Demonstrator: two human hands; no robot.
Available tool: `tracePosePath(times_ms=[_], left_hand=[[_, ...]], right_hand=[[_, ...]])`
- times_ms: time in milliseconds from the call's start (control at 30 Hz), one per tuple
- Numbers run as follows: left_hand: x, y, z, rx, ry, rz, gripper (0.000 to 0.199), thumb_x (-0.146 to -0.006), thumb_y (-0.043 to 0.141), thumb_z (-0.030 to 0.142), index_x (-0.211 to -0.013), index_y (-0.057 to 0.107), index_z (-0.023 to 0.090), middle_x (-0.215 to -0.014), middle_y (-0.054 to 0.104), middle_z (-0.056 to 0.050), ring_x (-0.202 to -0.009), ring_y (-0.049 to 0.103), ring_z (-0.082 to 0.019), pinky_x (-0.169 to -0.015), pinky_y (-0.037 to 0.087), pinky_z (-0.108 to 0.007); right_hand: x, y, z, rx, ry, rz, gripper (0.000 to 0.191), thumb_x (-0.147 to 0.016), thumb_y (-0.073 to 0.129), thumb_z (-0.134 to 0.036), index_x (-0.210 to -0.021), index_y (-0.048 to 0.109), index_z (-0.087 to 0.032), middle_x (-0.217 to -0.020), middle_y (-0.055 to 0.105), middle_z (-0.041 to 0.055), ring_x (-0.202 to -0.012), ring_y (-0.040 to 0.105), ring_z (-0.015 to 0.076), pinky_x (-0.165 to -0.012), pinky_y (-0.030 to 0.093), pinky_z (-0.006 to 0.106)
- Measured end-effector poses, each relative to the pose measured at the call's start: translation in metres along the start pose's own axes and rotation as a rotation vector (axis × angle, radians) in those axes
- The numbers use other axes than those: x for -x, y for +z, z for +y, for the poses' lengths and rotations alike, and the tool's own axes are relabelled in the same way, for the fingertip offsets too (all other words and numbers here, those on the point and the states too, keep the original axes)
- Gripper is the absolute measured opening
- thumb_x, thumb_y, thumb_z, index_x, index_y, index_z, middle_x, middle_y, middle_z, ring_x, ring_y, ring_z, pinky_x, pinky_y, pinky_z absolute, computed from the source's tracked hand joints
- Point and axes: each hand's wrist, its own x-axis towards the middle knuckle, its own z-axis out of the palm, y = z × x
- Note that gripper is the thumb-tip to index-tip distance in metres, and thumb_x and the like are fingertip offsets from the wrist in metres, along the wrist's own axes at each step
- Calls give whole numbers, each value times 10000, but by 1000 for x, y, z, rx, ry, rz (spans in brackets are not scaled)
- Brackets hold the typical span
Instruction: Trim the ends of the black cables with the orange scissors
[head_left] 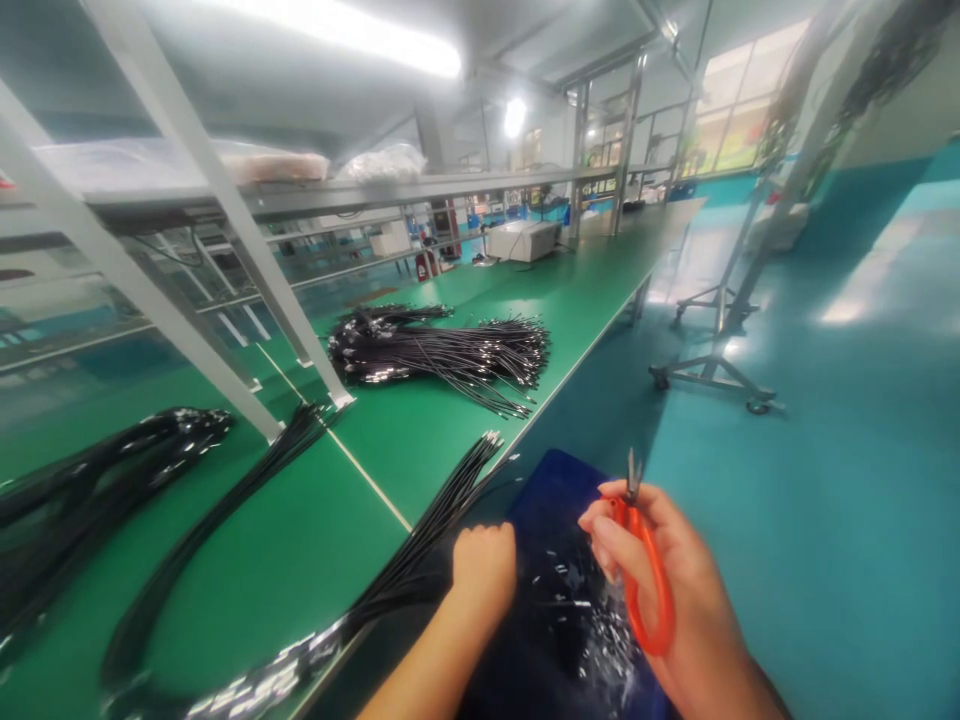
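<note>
My right hand (690, 590) holds a pair of scissors (651, 580) with orange handles, its short metal blades pointing up. Closed into a fist, my left hand (484, 565) is at the table's near edge, beside a bundle of black cables (442, 510) with pale tips. Whatever is inside that fist is hidden. The cables run back along the edge toward a shiny, blurred wrapped part at the bottom. Below and between my hands is a dark blue bin (555, 480) with small pale scraps (611, 640) in it.
A larger cable pile (442, 350) lies farther along the green table (315, 500). More black cables (97, 490) lie at left. Slanting metal posts (217, 200) carry a shelf over the table. A white box (523, 240) stands farther back. At right is a wheeled stand (712, 372).
</note>
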Motion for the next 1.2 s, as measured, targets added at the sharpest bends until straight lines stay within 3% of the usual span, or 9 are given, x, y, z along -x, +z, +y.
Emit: tracePosePath(times_ms=[100, 233, 333, 433, 533, 733, 933, 1067, 1200], left_hand=[[2, -15, 14, 154, 50, 84, 113, -834, 611, 150, -934, 662, 161, -856, 710, -50, -843, 666, -225, -743, 512, -344], [20, -38, 22, 398, 177, 242, 186, -900, 486, 154, -957, 642, 238, -909, 663, 9, -797, 633, -123, -705, 470, -200], [33, -35, 17, 747, 231, 342, 155, -858, 508, 155, -833, 652, 208, -841, 612, -11, -716, 596, -137, -636, 454, -212], [39, -22, 10, 1134, 192, 265, 81, -781, 577, 180, -704, 596, 189, -670, 553, 17, -594, 532, -137, -554, 416, -225], [44, -15, 10, 1388, 151, 154, 137, -745, 618, 210, -638, 538, 183, -580, 503, 47, -527, 473, -114, -509, 380, -209], [54, -18, 15, 1445, 91, 164, 151, -711, 636, 195, -606, 528, 178, -523, 507, 53, -487, 453, -107, -487, 348, -206], [60, -18, 6, 1208, 166, 279, 143, -781, 614, 233, -662, 668, 176, -671, 671, -25, -668, 577, -177, -646, 425, -261], [62, -18, 9, 1446, 127, 179, 151, -809, 599, 275, -689, 584, 185, -658, 682, -13, -620, 603, -163, -604, 453, -248], [66, -22, 20, 1616, 87, 238, 237, -801, 612, 408, -717, 534, 200, -609, 614, 19, -557, 554, -137, -551, 445, -237]], right_hand=[[-3, -3, 4, -24, -31, 44, 326, -612, 816, -316, -855, 614, -238, -663, 639, -41, -521, 473, 90, -485, 377, 189], [-5, -12, 11, -42, -48, 127, 362, -591, 820, -274, -872, 595, -244, -613, 589, -77, -473, 453, 80, -439, 355, 175], [0, -12, 19, -23, -29, 90, 355, -592, 822, -259, -865, 596, -235, -610, 620, -63, -450, 486, 91, -441, 386, 197], [9, -4, 24, -46, 12, 46, 377, -569, 840, -250, -872, 618, -229, -675, 672, -27, -481, 545, 112, -477, 432, 227], [15, 4, 23, -55, 38, 41, 392, -542, 856, -240, -864, 633, -231, -680, 672, -32, -531, 577, 119, -515, 453, 225], [15, 7, 21, -58, 43, -5, 314, -588, 809, -199, -836, 617, -224, -624, 668, -30, -505, 558, 109, -504, 437, 213], [17, 7, 23, -134, 89, -90, 275, -622, 799, -209, -818, 606, -218, -612, 644, -36, -482, 536, 96, -480, 427, 193], [17, 6, 31, -274, 279, -117, 257, -640, 782, -219, -848, 632, -199, -642, 640, -17, -517, 557, 117, -496, 458, 214], [16, 9, 42, -313, 346, -89, 282, -604, 811, -251, -826, 643, -206, -605, 641, -12, -494, 559, 131, -482, 464, 232]])
